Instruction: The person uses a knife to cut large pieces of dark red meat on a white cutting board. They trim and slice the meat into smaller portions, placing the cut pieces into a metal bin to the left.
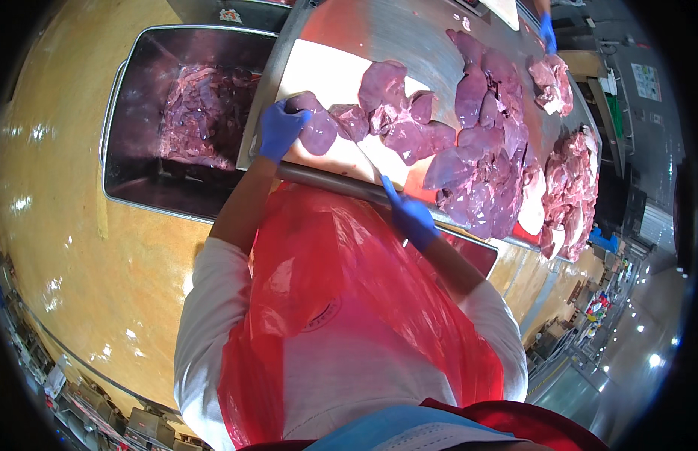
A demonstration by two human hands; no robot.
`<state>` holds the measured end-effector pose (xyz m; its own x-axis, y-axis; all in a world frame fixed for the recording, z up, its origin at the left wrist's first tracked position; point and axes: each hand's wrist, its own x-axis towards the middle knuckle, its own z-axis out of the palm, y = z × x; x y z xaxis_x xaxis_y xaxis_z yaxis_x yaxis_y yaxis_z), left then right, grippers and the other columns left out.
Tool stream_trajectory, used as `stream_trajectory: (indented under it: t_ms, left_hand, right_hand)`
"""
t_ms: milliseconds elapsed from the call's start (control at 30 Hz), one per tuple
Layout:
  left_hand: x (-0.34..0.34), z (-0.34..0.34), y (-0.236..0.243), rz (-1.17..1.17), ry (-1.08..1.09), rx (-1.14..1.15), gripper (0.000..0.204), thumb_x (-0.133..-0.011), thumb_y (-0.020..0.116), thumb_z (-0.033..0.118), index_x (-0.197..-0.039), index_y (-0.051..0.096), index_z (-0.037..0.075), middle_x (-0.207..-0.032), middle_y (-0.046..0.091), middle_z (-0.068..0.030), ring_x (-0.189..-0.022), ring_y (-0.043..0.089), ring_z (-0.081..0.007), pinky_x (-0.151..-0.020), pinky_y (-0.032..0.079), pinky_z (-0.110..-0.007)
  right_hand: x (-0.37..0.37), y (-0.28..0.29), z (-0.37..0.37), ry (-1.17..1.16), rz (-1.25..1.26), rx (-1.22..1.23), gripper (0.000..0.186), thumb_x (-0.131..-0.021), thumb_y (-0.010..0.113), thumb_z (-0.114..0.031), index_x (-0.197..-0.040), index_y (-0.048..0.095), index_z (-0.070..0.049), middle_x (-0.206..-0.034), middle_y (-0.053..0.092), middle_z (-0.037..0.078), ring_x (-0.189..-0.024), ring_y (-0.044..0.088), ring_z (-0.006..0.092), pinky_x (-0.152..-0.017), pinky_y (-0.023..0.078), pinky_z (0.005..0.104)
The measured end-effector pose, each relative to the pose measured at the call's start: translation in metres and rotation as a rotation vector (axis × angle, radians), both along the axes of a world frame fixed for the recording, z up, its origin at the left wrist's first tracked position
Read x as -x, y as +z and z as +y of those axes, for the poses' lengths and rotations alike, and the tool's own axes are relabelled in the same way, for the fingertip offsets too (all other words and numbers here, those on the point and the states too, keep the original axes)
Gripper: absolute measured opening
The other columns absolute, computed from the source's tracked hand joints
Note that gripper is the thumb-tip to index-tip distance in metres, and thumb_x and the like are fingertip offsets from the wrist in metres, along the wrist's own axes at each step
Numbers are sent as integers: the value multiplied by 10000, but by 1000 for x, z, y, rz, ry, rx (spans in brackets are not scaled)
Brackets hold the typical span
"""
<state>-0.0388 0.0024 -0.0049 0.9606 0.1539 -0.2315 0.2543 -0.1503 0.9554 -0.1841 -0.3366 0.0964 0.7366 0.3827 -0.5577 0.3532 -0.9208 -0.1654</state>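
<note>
My blue-gloved left hand (280, 126) grips a dark purple piece of liver (316, 132) at the left of the white cutting board (313, 68). My right hand (410, 216), also in a blue glove, holds a knife (370, 159) at the board's front edge, forefinger along it, with the blade pointing toward the middle pieces. A smaller cut piece (349, 120) lies beside the held one, and a larger lobed liver (386, 90) lies to its right on the board.
A steel tub (127, 128) of dark offal stands left of the steel table (341, 30). A pile of livers (484, 173) and heaps of paler meat (568, 195) lie rightward. A co-worker's gloved hand (548, 34) is at top right. Another tray (473, 255) sits below the table edge.
</note>
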Motion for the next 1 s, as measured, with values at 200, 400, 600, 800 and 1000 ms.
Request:
stream_trajectory:
  t_ms: [200,400,600,800,1000]
  left_hand:
    - [22,20,16,-195,-94,-297,318,-766,781,250,-944,759,-13,-839,763,-146,-782,744,-216,-717,574,-359]
    - [21,-5,40,-61,30,-506,300,-762,783,247,-938,770,4,-849,770,-143,-799,752,-245,-716,575,-366]
    - [8,16,-30,-56,39,-287,323,-753,800,262,-962,778,18,-878,774,-143,-807,754,-255,-742,575,-369]
    - [5,83,-32,-163,148,-371,319,-775,782,221,-1007,759,2,-833,757,-133,-743,730,-259,-718,586,-371]
    - [5,-16,97,-585,165,-974,341,-758,740,198,-1072,706,69,-1117,688,-128,-1058,632,-336,-986,463,-477]
  right_hand:
    - [-8,24,27,53,-27,67,817,-901,561,-134,-1620,174,-102,-825,651,248,-705,681,401,-637,540,512]
    - [-120,-14,161,1,-133,-338,768,-927,501,-85,-1621,176,-132,-1085,659,272,-936,677,426,-802,547,509]
    - [-119,-20,154,43,-113,-336,740,-949,515,-129,-1615,193,-150,-1120,653,277,-954,680,430,-834,545,500]
    - [19,-72,-33,186,-241,-190,807,-925,511,-60,-1630,150,-217,-1154,644,276,-783,700,425,-680,573,502]
    - [70,-12,-66,-320,-195,-322,846,-887,535,-10,-1624,193,-248,-1180,650,282,-833,676,462,-685,552,529]
